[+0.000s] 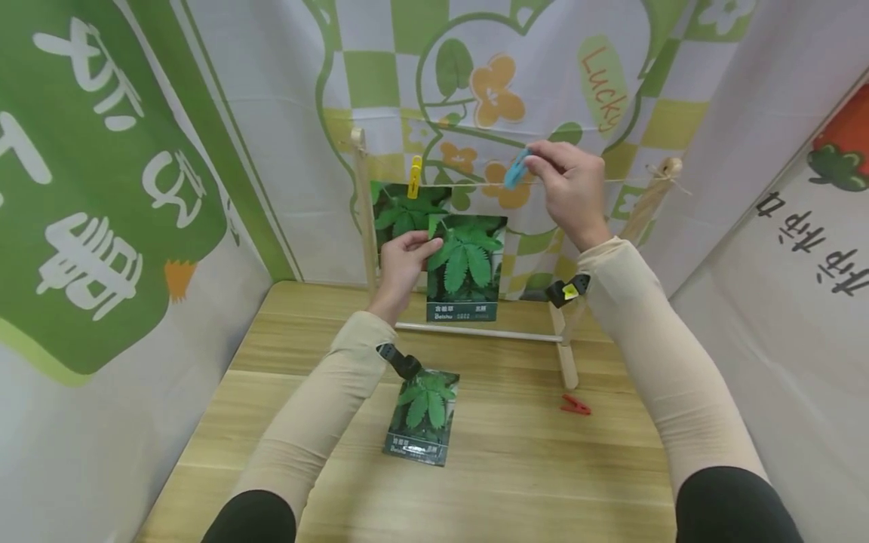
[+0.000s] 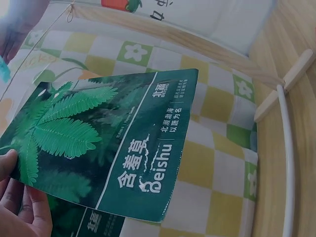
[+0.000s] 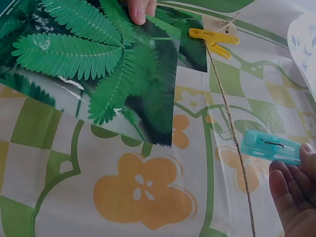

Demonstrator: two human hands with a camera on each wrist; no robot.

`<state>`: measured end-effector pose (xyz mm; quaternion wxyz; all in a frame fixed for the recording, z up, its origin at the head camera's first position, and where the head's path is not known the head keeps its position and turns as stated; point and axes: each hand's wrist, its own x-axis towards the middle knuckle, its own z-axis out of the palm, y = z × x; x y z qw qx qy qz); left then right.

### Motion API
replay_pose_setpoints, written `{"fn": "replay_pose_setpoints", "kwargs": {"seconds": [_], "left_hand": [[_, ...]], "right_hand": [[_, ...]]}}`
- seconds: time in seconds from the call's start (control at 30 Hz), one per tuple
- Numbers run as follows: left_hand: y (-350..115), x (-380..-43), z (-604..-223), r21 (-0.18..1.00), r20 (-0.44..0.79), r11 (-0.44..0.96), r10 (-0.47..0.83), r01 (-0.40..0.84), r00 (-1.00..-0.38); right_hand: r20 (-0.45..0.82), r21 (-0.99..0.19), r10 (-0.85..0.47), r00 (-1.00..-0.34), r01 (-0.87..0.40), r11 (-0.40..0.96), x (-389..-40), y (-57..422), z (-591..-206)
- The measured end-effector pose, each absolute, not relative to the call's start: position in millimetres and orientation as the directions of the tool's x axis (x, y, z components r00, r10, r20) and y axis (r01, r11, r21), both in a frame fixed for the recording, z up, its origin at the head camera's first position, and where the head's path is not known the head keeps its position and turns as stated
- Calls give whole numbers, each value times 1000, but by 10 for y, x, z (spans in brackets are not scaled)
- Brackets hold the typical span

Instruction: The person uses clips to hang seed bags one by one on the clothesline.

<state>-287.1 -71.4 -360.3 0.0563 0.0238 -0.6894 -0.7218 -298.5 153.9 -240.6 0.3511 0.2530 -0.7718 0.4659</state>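
- Black upper sleeves point(image 1: 736, 501) lie nearest us, running into beige forearm covers point(image 1: 679, 377) with black wrist straps point(image 1: 400, 362) around them.
- Our left hand point(image 1: 402, 268) pinches the left edge of a dark green rectangular packet with a feathery-leaf picture point(image 1: 465, 264), thumb on its front and fingers behind.
- We hold that packet upright below a thin tan twine point(image 1: 468, 184), its top edge apart from the strand.
- Our right hand point(image 1: 573, 185) grasps a light-blue plastic clothespin point(image 1: 517, 167) between thumb and fingers; its free end is at the twine, though we cannot tell whether they touch.
- Behind our held packet, a matching leaf-print packet point(image 1: 410, 211) hangs from the twine, a yellow plastic clothespin point(image 1: 414, 177) at its top edge.
- Another matching packet, picture up point(image 1: 424, 415), lies on the pale wooden table point(image 1: 529, 467) before us.
- To its right, near the foot of a pale wooden frame point(image 1: 568, 366), we see a red plastic clothespin point(image 1: 575, 405).
- Low across the frame runs a slim white rod point(image 1: 478, 330); beyond it hangs a green-and-white checked cloth point(image 1: 370, 79).
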Motion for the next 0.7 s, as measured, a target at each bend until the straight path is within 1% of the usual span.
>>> {"fn": "replay_pose_setpoints", "kwargs": {"seconds": [0.17, 0.37, 0.47, 0.7], "left_hand": [[-630, -2905, -3566, 998, 58, -34, -91, 61, -994], [-517, -2928, -3485, 993, 101, -48, -80, 105, -992], [-459, -2937, -3447, 991, 125, -47, -80, 129, -989], [-385, -2956, -3417, 989, 104, -97, -77, 112, -992]], "right_hand": [[760, -536, -95, -642, -703, 466, -3045, 1520, -2407], [686, -555, -135, -715, -634, 539, -3037, 1500, -2407], [656, -556, -150, -740, -608, 567, -3027, 1490, -2411], [642, -541, -174, -746, -603, 586, -3028, 1475, -2423]]}}
